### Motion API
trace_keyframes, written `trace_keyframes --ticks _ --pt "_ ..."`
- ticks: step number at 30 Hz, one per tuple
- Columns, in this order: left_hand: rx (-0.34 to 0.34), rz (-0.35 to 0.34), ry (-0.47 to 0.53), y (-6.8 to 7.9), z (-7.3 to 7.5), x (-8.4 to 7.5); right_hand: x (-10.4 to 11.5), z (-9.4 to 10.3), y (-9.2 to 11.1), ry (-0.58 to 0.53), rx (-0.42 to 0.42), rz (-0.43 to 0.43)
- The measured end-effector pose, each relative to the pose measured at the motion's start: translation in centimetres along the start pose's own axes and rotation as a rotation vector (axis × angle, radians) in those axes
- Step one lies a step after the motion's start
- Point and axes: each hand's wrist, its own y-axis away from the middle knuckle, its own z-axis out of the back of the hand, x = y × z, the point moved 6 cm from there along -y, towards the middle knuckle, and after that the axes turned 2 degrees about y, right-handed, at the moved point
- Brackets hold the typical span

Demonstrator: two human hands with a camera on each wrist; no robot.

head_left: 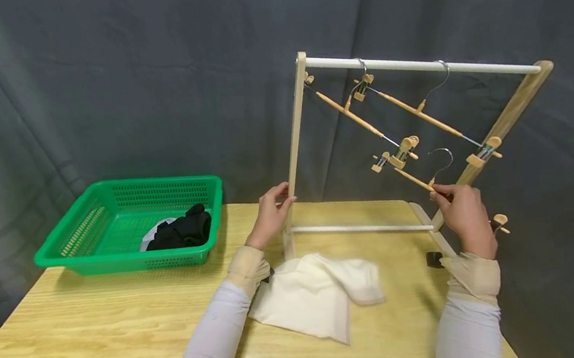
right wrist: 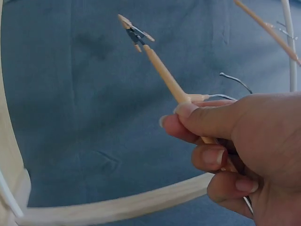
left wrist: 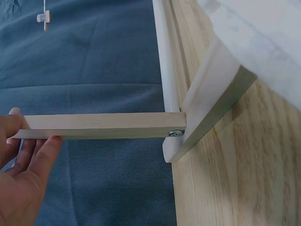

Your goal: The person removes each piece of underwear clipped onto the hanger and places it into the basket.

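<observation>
A wooden rack with a white top rail [head_left: 401,65] stands on the table. My left hand [head_left: 270,214] grips its left post [head_left: 296,128] between thumb and fingers, low on the post; the left wrist view shows fingers on both sides of the wood [left wrist: 103,126]. With thumb and fingers, my right hand [head_left: 463,216] holds a wooden clip hanger [right wrist: 167,77] at its middle, its hook free of the rail. Two more clip hangers, a left one [head_left: 348,113] and a right one [head_left: 419,114], hang from the rail. A cream cloth [head_left: 305,301] lies rumpled below the rack.
A green plastic basket [head_left: 122,257] sits at the table's back left, with black cloth [head_left: 182,229] and some whitish cloth [head_left: 151,235] inside. A small black object [head_left: 434,260] is by the rack's right foot. A dark curtain [head_left: 151,88] hangs behind the table.
</observation>
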Motion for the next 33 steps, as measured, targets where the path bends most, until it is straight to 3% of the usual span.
trace_keyframes --ticks 12,16,20,27,33 --pt "0.020 0.021 -0.016 -0.6 0.0 0.7 -2.3 3.1 -4.6 0.062 -0.157 -0.036" --pt "0.022 0.027 -0.023 -0.8 -0.3 1.0 -2.6 4.3 -5.2 0.067 -0.252 0.001" --pt "0.003 0.031 -0.008 -1.0 -0.6 1.0 -2.9 5.8 -5.7 0.077 -0.295 0.001" --pt "0.051 0.031 0.000 -1.5 -1.8 0.7 -3.2 8.3 -6.3 0.127 -0.342 0.017" --pt "0.046 0.025 0.012 -1.8 -2.0 0.5 -2.8 9.6 -6.8 0.132 -0.375 0.040"
